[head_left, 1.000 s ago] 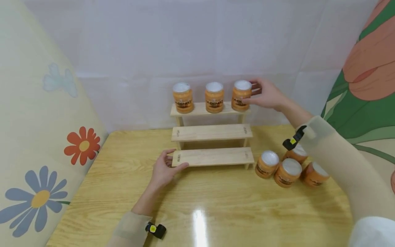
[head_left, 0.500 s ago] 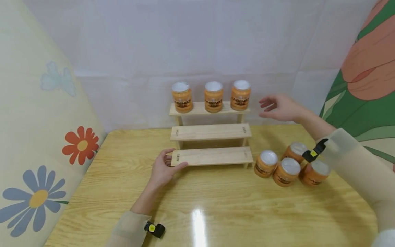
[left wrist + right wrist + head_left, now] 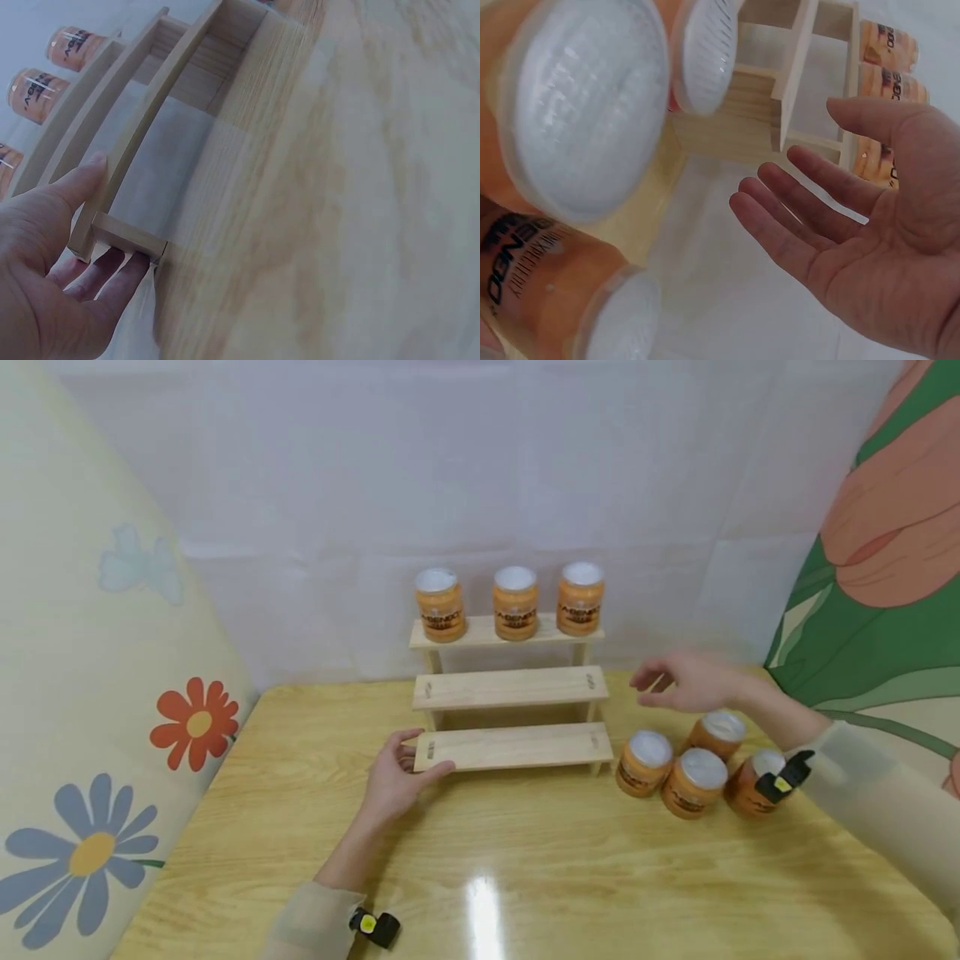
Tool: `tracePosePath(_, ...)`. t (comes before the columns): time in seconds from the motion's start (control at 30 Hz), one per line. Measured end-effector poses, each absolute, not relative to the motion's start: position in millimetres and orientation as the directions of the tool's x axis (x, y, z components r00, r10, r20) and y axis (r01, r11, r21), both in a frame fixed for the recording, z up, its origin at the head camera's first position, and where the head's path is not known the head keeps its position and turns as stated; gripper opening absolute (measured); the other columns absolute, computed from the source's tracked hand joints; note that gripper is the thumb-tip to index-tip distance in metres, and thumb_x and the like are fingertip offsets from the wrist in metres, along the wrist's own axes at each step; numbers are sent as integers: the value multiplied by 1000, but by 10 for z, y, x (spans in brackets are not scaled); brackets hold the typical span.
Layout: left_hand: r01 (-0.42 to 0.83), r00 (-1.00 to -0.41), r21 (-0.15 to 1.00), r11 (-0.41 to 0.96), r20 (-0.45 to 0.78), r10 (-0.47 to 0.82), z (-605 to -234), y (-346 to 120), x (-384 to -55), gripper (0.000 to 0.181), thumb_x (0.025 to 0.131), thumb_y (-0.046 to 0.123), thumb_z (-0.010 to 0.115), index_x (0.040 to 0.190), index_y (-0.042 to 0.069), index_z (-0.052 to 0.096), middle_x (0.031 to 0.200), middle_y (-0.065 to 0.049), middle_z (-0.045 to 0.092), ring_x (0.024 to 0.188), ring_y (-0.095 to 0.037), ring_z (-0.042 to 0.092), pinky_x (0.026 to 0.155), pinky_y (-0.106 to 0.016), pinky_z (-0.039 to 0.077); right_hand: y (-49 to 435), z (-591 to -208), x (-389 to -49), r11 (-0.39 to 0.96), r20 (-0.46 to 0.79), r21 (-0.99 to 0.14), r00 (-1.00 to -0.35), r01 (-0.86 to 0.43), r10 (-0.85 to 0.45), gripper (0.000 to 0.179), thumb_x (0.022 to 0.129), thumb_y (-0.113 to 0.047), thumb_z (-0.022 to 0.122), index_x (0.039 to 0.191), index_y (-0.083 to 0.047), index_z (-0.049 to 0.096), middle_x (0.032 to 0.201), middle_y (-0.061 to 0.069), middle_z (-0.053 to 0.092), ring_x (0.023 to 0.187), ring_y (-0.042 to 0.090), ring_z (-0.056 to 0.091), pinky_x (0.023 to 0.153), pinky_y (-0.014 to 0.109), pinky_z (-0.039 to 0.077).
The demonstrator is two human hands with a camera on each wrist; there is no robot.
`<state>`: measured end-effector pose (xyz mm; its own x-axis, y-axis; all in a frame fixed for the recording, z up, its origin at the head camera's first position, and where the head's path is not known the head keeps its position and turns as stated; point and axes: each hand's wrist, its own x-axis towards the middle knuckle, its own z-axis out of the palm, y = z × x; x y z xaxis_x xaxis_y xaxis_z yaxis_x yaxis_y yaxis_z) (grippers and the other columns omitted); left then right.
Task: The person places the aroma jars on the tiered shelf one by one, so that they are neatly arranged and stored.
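Note:
A three-step wooden rack [image 3: 510,688] stands on the table against the back cloth. Three orange jars with white lids sit spaced along its top step: a left jar [image 3: 441,610], a middle jar [image 3: 515,608] and a right jar [image 3: 580,603]. My left hand [image 3: 393,779] grips the left end of the lowest step; in the left wrist view its thumb [image 3: 88,176] lies on the front edge, fingers behind the end support. My right hand [image 3: 690,683] holds nothing, fingers loosely bent, above and behind a group of several orange jars [image 3: 693,785] right of the rack.
The wood-grain table [image 3: 480,852] extends in front of the rack. A white cloth [image 3: 480,485] hangs behind it. Flower-printed panels flank the table, a left panel [image 3: 97,693] and a right panel [image 3: 900,635]. Grouped jars loom close in the right wrist view, a large white lid [image 3: 592,105] foremost.
My right hand has let go of the right jar on the top step and moved right and down toward the grouped jars. My left hand keeps its hold on the rack.

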<state>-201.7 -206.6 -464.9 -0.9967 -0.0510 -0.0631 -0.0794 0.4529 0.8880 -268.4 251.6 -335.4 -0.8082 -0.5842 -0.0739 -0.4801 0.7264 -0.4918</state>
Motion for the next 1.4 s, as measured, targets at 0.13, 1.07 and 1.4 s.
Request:
tracePosePath(0.13,-79,-997,891,447,-62,-53,-4666,-2065,-2014,83,86,32,92,153,11,48,126,-20,67,110,-30,70,79,-23,54,2477,-3432,-2602,720,-118,-484,-778,-497,-617,26,104,-20,70,123,-4,72,121,13,76,105,27,76,93,43,62)
tracePosePath(1.07,-67,-997,893,445,-45,-59,-4665,-2061,-1990,80,86,30,92,151,9,51,124,-21,68,108,-30,70,82,-24,54,2242,-3763,-2248,741,-124,-300,-746,-600,-654,36,90,-34,83,106,-5,72,93,2,72,77,11,63,65,30,52)
tracePosePath(1.4,-67,-997,894,443,-48,-55,-4658,-2068,-1987,82,86,30,92,153,10,49,125,-20,68,110,-31,70,82,-25,55,2219,-3743,-2221,746,-169,-285,-735,-601,-657,52,90,-28,83,130,1,66,120,16,72,93,19,66,75,35,54)
